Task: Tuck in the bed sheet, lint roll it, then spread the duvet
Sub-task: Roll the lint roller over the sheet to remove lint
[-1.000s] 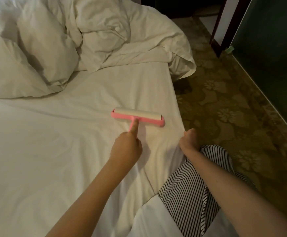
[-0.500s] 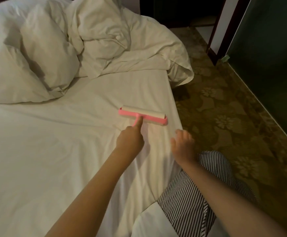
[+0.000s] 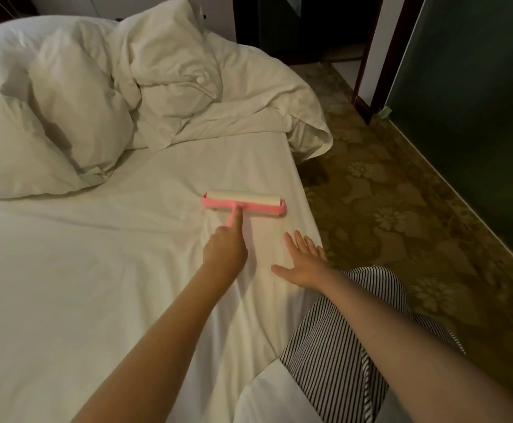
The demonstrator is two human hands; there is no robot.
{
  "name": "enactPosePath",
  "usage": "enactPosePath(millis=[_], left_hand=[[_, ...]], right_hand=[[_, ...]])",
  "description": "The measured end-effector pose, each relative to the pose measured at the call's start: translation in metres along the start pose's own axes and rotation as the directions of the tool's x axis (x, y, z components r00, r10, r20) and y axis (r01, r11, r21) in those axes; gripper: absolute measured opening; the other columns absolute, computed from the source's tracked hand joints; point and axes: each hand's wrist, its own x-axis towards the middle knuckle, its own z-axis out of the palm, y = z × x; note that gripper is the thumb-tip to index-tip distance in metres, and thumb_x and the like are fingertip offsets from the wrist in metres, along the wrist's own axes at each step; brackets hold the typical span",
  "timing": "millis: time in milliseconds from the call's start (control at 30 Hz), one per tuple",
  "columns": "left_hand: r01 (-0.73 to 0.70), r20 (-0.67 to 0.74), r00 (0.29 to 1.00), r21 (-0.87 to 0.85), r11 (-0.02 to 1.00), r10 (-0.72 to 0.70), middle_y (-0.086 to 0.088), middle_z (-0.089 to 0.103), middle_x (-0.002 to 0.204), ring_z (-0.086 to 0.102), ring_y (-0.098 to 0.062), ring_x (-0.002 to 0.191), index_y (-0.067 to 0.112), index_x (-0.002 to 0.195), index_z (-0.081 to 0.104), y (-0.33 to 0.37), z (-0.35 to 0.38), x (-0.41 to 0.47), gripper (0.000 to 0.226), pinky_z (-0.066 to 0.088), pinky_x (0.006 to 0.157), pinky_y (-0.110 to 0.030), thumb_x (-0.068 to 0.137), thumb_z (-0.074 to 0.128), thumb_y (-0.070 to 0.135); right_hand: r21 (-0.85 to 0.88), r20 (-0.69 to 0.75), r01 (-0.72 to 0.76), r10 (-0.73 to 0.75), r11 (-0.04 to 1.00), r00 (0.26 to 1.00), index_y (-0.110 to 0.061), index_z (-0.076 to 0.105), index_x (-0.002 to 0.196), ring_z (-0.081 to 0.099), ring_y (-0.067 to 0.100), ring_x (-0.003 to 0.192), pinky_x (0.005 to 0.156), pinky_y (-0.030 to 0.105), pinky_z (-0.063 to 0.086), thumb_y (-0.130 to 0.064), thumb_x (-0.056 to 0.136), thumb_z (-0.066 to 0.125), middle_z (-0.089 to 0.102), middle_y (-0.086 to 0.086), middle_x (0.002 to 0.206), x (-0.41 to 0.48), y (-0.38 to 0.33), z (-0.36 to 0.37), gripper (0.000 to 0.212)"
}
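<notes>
You're mid lint-rolling: your left hand (image 3: 224, 251) grips the pink lint roller (image 3: 244, 203) on the bed sheet (image 3: 96, 270) near its right edge; your right hand (image 3: 302, 264) lies flat, fingers spread. The duvet (image 3: 206, 96) sits bunched at the far end, unspread.

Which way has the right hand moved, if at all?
Yes. From the mattress edge, where it was curled, the right hand moved inward and now lies flat on the bed sheet.

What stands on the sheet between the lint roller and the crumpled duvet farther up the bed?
Nothing visible does. Bare bed sheet lies between the lint roller, held by the left hand, and the duvet. The pillow lies off to the left.
</notes>
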Motion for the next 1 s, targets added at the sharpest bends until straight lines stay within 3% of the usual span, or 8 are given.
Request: enactPosePath(millis=[167,333,433,533,633,733,800,1000], left_hand=[[-0.021,0.162,0.987,0.169,0.985,-0.006,-0.012,0.055,0.121,0.055,-0.027,0.111,0.017,0.151,0.005,-0.003,-0.024,-0.048,0.061,0.04,0.079,-0.029,0.096,0.031,0.009],[-0.013,0.071,0.997,0.109,0.994,0.005,-0.011,0.059,0.105,0.059,-0.03,0.096,0.024,0.151,-0.001,-0.016,-0.01,-0.035,0.065,0.035,0.069,-0.029,0.096,0.03,0.008],[-0.042,0.017,0.999,-0.073,0.996,0.043,-0.005,0.053,0.077,0.052,-0.026,0.068,0.025,0.152,0.001,-0.015,-0.001,0.004,0.064,0.033,0.063,-0.031,0.097,0.031,0.008],[-0.053,-0.04,0.998,-0.147,0.988,0.048,-0.013,0.06,0.084,0.053,-0.028,0.071,0.026,0.151,0.01,-0.017,-0.018,0.005,0.062,0.033,0.064,-0.029,0.097,0.034,0.009],[-0.05,-0.203,0.979,-0.137,0.989,0.022,0.002,0.044,0.064,0.042,-0.014,0.055,0.032,0.15,0.005,-0.041,-0.037,-0.053,0.067,0.028,0.055,-0.026,0.095,0.039,0.012],[0.083,-0.116,0.99,-0.032,0.996,-0.086,0.002,0.039,0.064,0.059,-0.024,0.07,0.032,0.146,-0.01,-0.088,-0.028,-0.117,0.075,0.033,0.061,-0.028,0.094,0.041,0.018],[0.19,-0.004,0.982,0.013,0.982,-0.19,-0.001,0.043,0.069,0.064,-0.028,0.086,0.03,0.148,-0.006,-0.111,-0.02,-0.128,0.073,0.035,0.067,-0.027,0.094,0.041,0.019],[0.143,-0.097,0.983,-0.122,0.982,-0.156,-0.002,0.041,0.056,0.043,-0.023,0.052,0.021,0.152,0.009,-0.117,0.0,-0.048,0.069,0.033,0.058,-0.031,0.093,0.042,0.006]], right_hand=[[0.013,0.044,0.015,-0.015,1.0,0.999,-0.026,-0.017,0.148,-0.02,0.02,0.143,0.115,0.041,-0.008,-0.069,0.084,0.043,-0.027,-0.001,0.154,-0.002,0.002,-0.001,0.098],[0.006,0.067,0.011,-0.012,1.0,0.998,-0.024,-0.02,0.147,-0.022,0.021,0.142,0.116,0.043,-0.008,-0.069,0.082,0.047,-0.03,0.0,0.153,-0.003,0.0,-0.003,0.104],[0.013,0.076,0.006,-0.007,1.0,0.997,-0.023,-0.021,0.147,-0.023,0.021,0.142,0.116,0.042,-0.009,-0.069,0.081,0.049,-0.03,0.001,0.153,-0.005,-0.002,-0.005,0.107],[0.029,0.084,-0.003,0.001,1.0,0.996,-0.02,-0.021,0.147,-0.023,0.022,0.142,0.115,0.042,-0.01,-0.068,0.08,0.051,-0.03,0.004,0.153,-0.007,-0.007,-0.007,0.109],[0.046,0.077,0.019,-0.023,0.999,0.997,-0.018,-0.022,0.147,-0.026,0.024,0.141,0.114,0.041,-0.014,-0.07,0.079,0.052,-0.031,0.007,0.152,-0.008,-0.022,-0.008,0.113],[0.006,0.075,0.123,-0.123,0.992,0.99,-0.018,-0.024,0.146,-0.029,0.023,0.14,0.114,0.042,-0.016,-0.071,0.077,0.054,-0.032,0.009,0.151,-0.009,-0.045,-0.002,0.116],[-0.035,0.103,0.175,-0.17,0.984,0.98,-0.017,-0.025,0.145,-0.031,0.023,0.139,0.114,0.042,-0.017,-0.072,0.075,0.054,-0.033,0.009,0.151,-0.009,-0.058,0.005,0.119],[-0.093,0.098,0.189,-0.18,0.978,0.979,-0.018,-0.024,0.146,-0.034,0.024,0.137,0.113,0.044,-0.019,-0.074,0.074,0.053,-0.035,0.009,0.15,-0.011,-0.067,0.024,0.119]])
